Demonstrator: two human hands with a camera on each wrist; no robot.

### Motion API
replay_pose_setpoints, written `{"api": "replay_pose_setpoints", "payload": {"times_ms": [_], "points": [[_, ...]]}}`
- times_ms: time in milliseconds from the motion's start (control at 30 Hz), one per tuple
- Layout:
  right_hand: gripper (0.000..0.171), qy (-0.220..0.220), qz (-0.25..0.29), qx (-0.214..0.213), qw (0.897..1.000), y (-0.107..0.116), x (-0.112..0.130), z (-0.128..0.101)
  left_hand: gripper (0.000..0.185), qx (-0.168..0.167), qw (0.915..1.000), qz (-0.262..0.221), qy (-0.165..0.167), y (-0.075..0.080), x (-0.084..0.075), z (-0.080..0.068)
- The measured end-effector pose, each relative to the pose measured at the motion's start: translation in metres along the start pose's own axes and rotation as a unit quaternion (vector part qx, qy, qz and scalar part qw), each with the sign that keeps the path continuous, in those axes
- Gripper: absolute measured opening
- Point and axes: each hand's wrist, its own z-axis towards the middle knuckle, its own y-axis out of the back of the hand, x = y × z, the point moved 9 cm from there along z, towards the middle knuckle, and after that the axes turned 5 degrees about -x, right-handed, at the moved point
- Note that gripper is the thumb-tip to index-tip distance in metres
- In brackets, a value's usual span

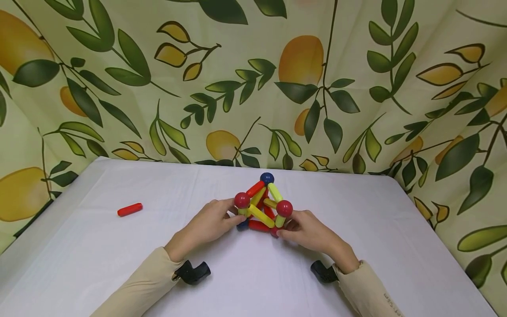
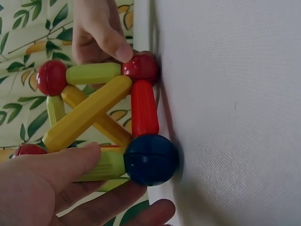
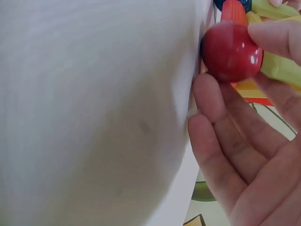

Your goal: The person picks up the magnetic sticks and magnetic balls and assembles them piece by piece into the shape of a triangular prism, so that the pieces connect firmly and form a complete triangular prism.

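In the middle of the frame, the left hand (image 1: 210, 224) and right hand (image 1: 309, 231) have fingers clamped on the stick-and-ball toy (image 1: 261, 207), probably to steady it on the counter (image 1: 119, 264).

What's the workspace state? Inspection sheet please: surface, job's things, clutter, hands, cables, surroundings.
Surface: white table, cloth-covered, faint creases.
Job's things: rod-and-ball frame stands mid-table, made of yellow and red rods with red and blue balls; blue ball and red ball sit at its bottom corners on the table.
Clutter: one loose red rod lies apart at the left.
Hands: left hand grips the frame's left side; right hand grips its right side, fingers round the red ball.
Cables: nothing seen.
Surroundings: leaf-and-fruit curtain behind and at both sides.
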Motion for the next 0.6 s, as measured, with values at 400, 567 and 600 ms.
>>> {"api": "replay_pose_setpoints", "payload": {"times_ms": [400, 567, 600], "points": [[0.027, -0.052, -0.028, -0.078, 0.995, 0.006, -0.002, 0.004, 0.028, -0.010, 0.9997, 0.018, -0.015, -0.001, -0.009, -0.005], [0.030, -0.053, -0.026, -0.082, 0.995, 0.006, -0.002, 0.004, 0.027, -0.017, 0.9992, 0.030, -0.018, -0.001, -0.011, -0.006], [0.031, -0.051, -0.027, -0.082, 0.995, 0.006, -0.002, 0.004, 0.027, -0.018, 0.9991, 0.033, -0.020, -0.001, -0.012, -0.006]]}}
